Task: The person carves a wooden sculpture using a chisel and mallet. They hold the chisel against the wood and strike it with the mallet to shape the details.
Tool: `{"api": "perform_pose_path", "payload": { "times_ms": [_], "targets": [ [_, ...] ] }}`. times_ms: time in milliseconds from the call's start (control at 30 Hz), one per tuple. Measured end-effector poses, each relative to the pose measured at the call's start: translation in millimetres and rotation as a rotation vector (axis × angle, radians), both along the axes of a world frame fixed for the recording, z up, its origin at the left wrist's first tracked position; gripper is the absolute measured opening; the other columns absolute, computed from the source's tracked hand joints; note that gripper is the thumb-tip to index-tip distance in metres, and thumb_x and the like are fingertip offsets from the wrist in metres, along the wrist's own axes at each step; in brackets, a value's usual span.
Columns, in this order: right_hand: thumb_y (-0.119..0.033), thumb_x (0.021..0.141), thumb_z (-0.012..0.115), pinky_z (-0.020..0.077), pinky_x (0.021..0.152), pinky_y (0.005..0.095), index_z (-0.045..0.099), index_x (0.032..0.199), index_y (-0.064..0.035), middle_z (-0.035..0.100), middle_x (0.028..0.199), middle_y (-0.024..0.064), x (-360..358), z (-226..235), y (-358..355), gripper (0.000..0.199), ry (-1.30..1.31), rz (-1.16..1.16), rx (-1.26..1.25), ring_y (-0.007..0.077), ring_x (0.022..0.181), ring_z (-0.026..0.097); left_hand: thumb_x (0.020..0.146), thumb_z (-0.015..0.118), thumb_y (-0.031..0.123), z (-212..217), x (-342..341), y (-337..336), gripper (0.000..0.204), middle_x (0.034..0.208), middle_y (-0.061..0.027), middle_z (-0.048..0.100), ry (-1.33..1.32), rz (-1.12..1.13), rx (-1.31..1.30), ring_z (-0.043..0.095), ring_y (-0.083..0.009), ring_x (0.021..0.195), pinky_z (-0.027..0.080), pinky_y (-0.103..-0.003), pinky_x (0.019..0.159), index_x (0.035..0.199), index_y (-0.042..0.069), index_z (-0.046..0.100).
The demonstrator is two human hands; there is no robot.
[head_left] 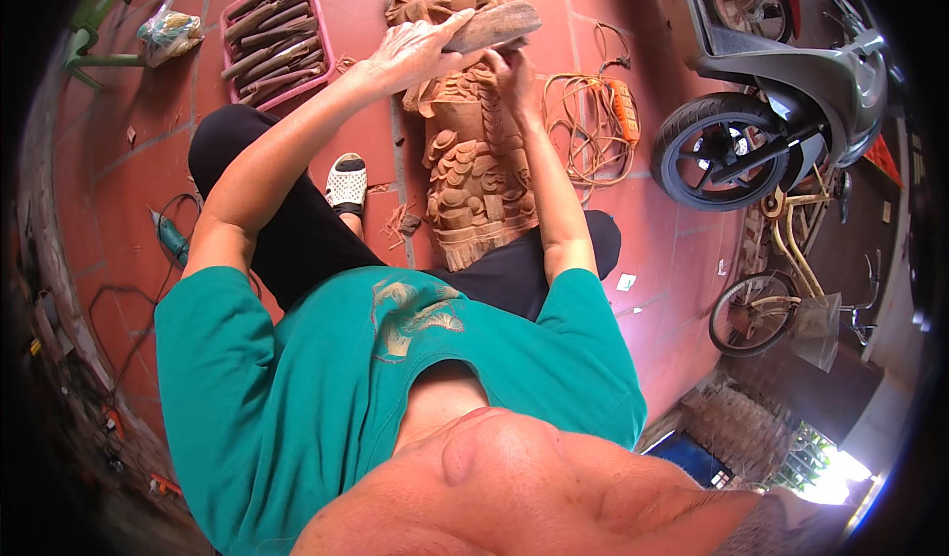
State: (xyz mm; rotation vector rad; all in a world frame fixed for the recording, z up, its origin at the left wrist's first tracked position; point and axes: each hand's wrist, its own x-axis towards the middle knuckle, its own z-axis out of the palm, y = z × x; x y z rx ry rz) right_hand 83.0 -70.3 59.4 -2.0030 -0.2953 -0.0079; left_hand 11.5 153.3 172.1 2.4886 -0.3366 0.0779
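I sit on a red tiled floor with a tall reddish-brown carved wooden figure [474, 175] standing between my legs. My left hand [420, 50] is raised over its upper part and grips a worn wooden mallet block [497, 24]. Just below the mallet, my right hand [514, 74] is closed against the carving; it seems to grip a thin tool, mostly hidden by the fingers. Wood chips [400, 222] lie at the foot of the figure. My foot in a white slipper [346, 182] rests to its left.
A pink tray [318, 10] of wooden-handled tools lies far left. An orange cord with a power tool [618, 101] is on the right, beside a grey scooter [781, 111] and a bicycle [781, 289]. A green power tool [170, 235] and a plastic bag [168, 32] lie left.
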Motion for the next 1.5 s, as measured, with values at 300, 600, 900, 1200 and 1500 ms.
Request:
{"api": "perform_pose_path", "payload": {
  "times_ms": [300,600,900,1200,1500],
  "targets": [
    [-0.013,0.088,0.069,0.0516,0.065,0.0358,0.062,0.100,0.0020,0.069,0.081,0.0166,-9,8,14,0.021,-0.248,0.141,-0.153,0.0241,0.072,0.067,0.086,0.060,0.034,6,-2,7,0.068,0.093,-0.0252,0.067,-0.067,-0.005,-0.031,0.067,-0.0410,0.084,0.053,-0.049,0.077,0.147,0.016,0.035],
    [-0.019,0.086,0.070,0.0498,0.063,0.0442,0.061,0.100,-0.0026,0.067,0.078,0.0199,-12,12,21,0.024,-0.264,0.176,-0.351,0.0394,0.077,0.066,0.086,0.063,0.034,19,-7,3,0.070,0.091,-0.0247,0.067,-0.221,0.008,-0.171,0.067,-0.0396,0.081,0.054,-0.048,0.078,0.148,0.017,0.034],
    [-0.015,0.088,0.065,0.0507,0.069,0.0449,0.061,0.112,-0.0036,0.067,0.089,0.0222,-19,17,21,0.028,-0.241,0.233,-0.289,0.0411,0.086,0.065,0.085,0.064,0.027,-1,-1,-1,0.072,0.082,-0.0224,0.067,-0.035,-0.015,-0.008,0.067,-0.0391,0.076,0.053,-0.048,0.072,0.149,0.018,0.032],
    [-0.017,0.089,0.065,0.0524,0.068,0.0409,0.064,0.104,0.0003,0.068,0.086,0.0224,-12,6,19,0.023,-0.338,0.208,-0.356,0.0374,0.081,0.068,0.086,0.062,0.029,0,-4,-5,0.071,0.094,-0.0229,0.068,0.009,-0.036,0.048,0.067,-0.0390,0.082,0.053,-0.049,0.077,0.149,0.017,0.032],
    [-0.009,0.090,0.067,0.0548,0.070,0.0297,0.063,0.100,0.0046,0.072,0.086,0.0126,-3,10,10,0.018,-0.028,0.059,0.003,0.0161,0.076,0.069,0.086,0.060,0.029,2,1,12,0.069,0.094,-0.0236,0.067,-0.082,0.017,0.006,0.066,-0.0401,0.087,0.053,-0.050,0.077,0.149,0.021,0.032]
  ]
}}
